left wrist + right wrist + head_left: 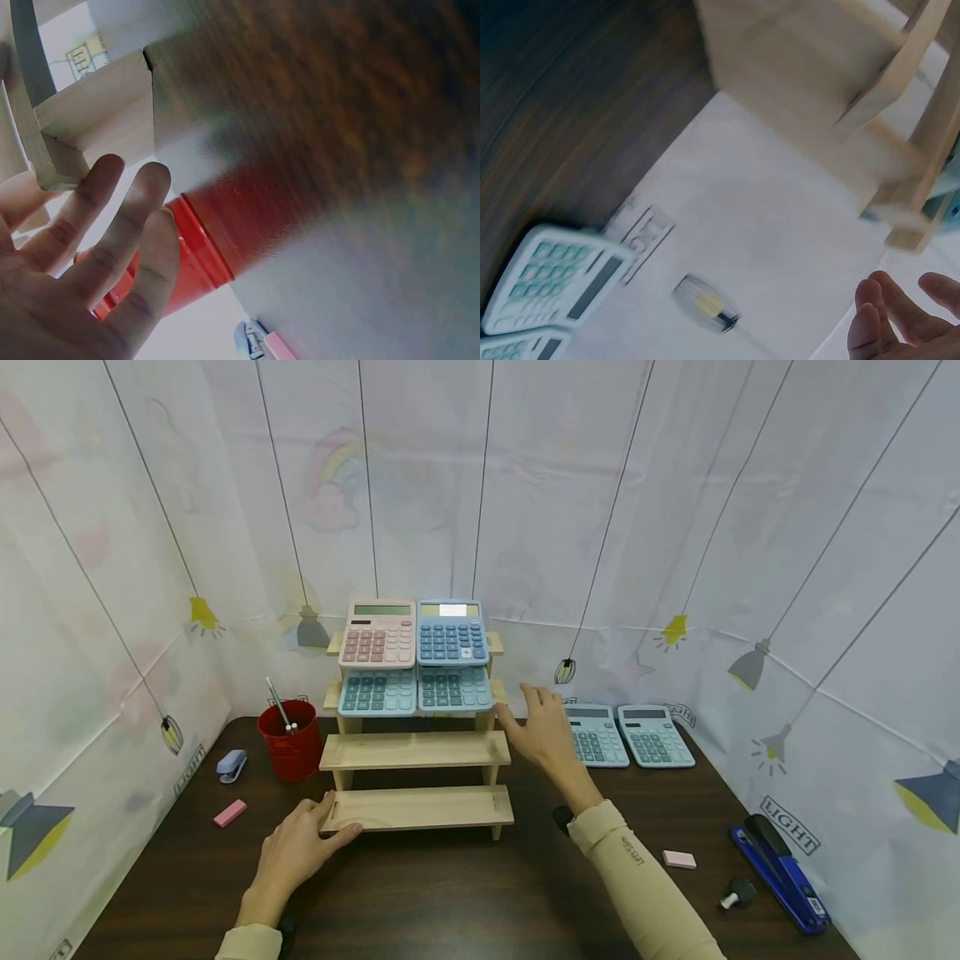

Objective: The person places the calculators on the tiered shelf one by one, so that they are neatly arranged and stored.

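Observation:
A wooden tiered stand (416,750) with several steps stands on the table. My left hand (296,847) holds the front left corner of its lowest step, thumb along the front edge and index finger at the end. In the left wrist view the other fingers (150,225) stretch out beside the wood. My right hand (542,731) is beside the stand's right side, fingers loosely spread and holding nothing. A pink calculator (377,635) and a blue calculator (452,633) lean on the top step. Two teal calculators (378,693) sit on the step below; the lower two steps are bare.
Two more pale teal calculators (656,737) lie at the back right. A red pen cup (291,752), small stapler (232,766) and pink eraser (229,813) are at left. At right are another eraser (679,859), a small dark object (738,892) and a blue stapler (780,874).

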### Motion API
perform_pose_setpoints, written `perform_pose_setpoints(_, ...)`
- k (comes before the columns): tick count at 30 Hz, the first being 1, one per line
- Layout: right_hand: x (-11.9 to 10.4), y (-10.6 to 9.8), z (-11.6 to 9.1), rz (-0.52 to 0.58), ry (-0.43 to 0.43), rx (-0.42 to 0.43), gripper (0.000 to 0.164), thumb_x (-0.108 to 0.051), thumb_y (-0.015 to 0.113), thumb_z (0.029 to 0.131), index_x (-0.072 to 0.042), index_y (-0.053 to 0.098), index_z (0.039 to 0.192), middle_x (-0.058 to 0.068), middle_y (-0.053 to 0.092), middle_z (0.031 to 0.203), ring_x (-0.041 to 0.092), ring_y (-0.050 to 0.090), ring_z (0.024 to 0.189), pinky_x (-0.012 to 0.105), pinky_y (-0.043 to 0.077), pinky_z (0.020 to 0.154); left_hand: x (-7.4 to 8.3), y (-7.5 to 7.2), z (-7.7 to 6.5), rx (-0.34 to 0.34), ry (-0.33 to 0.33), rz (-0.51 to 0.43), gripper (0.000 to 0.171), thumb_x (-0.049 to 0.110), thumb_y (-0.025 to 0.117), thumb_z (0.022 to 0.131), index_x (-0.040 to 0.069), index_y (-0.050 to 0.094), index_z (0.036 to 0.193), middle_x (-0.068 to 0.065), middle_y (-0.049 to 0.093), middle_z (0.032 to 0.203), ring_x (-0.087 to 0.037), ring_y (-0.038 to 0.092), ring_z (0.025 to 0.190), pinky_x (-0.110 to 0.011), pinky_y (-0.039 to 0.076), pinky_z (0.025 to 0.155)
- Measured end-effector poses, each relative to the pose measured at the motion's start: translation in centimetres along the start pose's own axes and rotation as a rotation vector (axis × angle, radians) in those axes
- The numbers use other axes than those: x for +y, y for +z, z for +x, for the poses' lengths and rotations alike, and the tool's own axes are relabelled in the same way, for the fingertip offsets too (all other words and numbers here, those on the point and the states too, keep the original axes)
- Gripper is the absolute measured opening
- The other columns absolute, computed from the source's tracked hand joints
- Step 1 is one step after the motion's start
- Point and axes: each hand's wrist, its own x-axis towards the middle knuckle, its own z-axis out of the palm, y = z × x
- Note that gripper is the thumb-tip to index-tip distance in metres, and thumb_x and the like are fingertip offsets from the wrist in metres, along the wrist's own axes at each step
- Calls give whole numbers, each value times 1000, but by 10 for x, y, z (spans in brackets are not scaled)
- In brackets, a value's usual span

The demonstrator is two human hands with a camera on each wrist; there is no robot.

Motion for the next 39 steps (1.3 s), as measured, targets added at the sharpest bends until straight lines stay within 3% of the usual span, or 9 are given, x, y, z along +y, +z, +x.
perform_pose_setpoints(12,86,-4,-13,-113,208,-133,81,-64,46,97,-6,39,153,32,40,149,57,38,132,70,36,104,-5,1,-1,-3,-12,11,101,80,60,80,11,44,152,-15,61,116,-21,51,81,-36,46,64)
perform_pose_setpoints(18,119,1,-17,-134,317,-259,98,-80,36,91,-7,32,157,36,30,154,64,28,135,76,29,103,-4,2,-3,6,-11,-1,99,79,60,81,11,45,152,-15,61,117,-22,53,82,-41,49,67)
perform_pose_setpoints(26,158,9,-12,-218,386,-410,108,-83,32,90,1,23,157,45,16,155,72,14,139,79,25,107,-2,2,-4,24,-8,-13,101,82,57,80,12,45,152,-14,61,116,-22,52,80,-42,49,65)
perform_pose_setpoints(33,183,18,-11,-224,438,-488,103,-74,37,94,5,18,157,49,13,152,74,16,135,79,26,106,0,4,-3,29,2,-12,98,79,59,81,12,45,152,-14,61,116,-21,52,80,-39,48,65)
perform_pose_setpoints(39,186,26,-10,-201,468,-549,104,-70,43,95,6,12,158,53,9,148,78,13,132,78,24,107,0,0,-3,30,6,-12,97,77,61,82,12,46,151,-13,61,116,-21,53,83,-40,50,67)
